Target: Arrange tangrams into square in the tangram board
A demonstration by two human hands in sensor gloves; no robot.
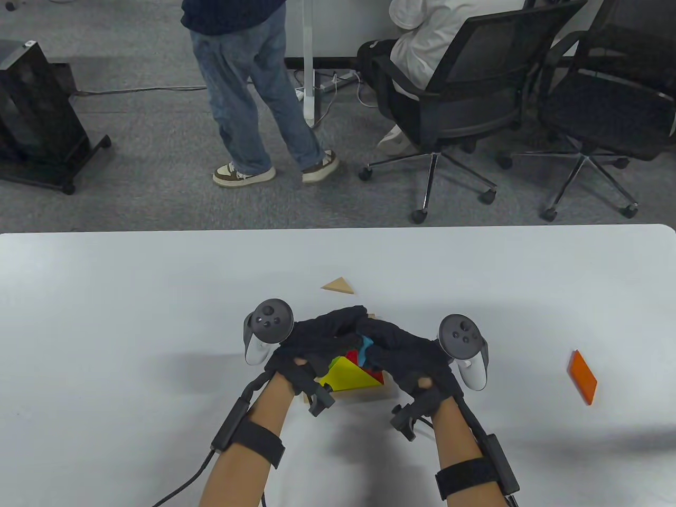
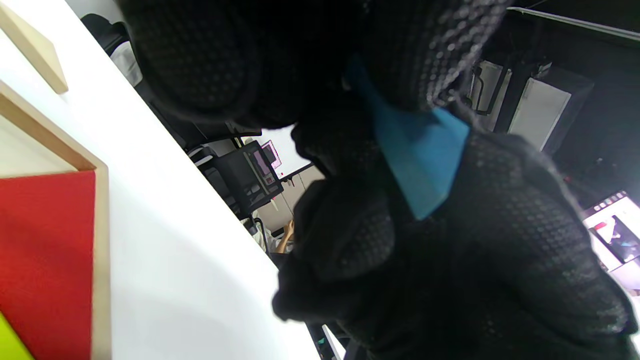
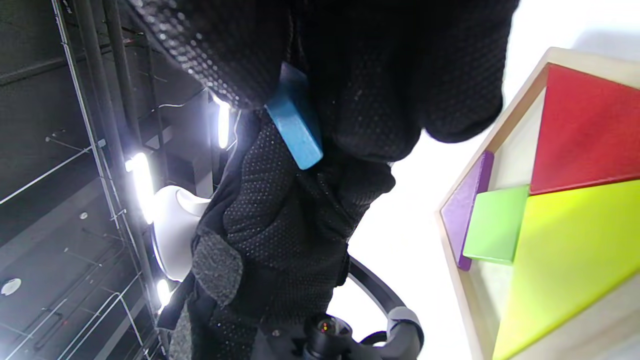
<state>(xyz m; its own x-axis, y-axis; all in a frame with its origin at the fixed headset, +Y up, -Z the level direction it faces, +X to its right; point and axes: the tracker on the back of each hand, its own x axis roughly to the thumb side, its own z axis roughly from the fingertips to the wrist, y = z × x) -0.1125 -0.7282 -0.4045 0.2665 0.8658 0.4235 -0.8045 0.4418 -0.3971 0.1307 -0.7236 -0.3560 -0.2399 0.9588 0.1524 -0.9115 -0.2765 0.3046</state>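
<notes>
**Matt wood, knit cloth, smooth table**

The board (image 3: 467, 165) has a pale, bare wooden rim. In it lie the red piece (image 3: 585, 130) and yellow piece (image 3: 565, 250), painted matt. The blue piece (image 3: 295, 125) looks likewise painted. The gloves (image 2: 500, 240) are black knit cloth with fine dots. The table (image 1: 132, 296) is white and smooth.

Tangram board (image 1: 390, 391) mostly under hands (image 1: 364, 343)

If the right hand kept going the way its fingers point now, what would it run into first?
The right hand points left, toward the left hand, and both pinch the blue piece between them. It would most likely meet the left hand's fingers at once.
</notes>
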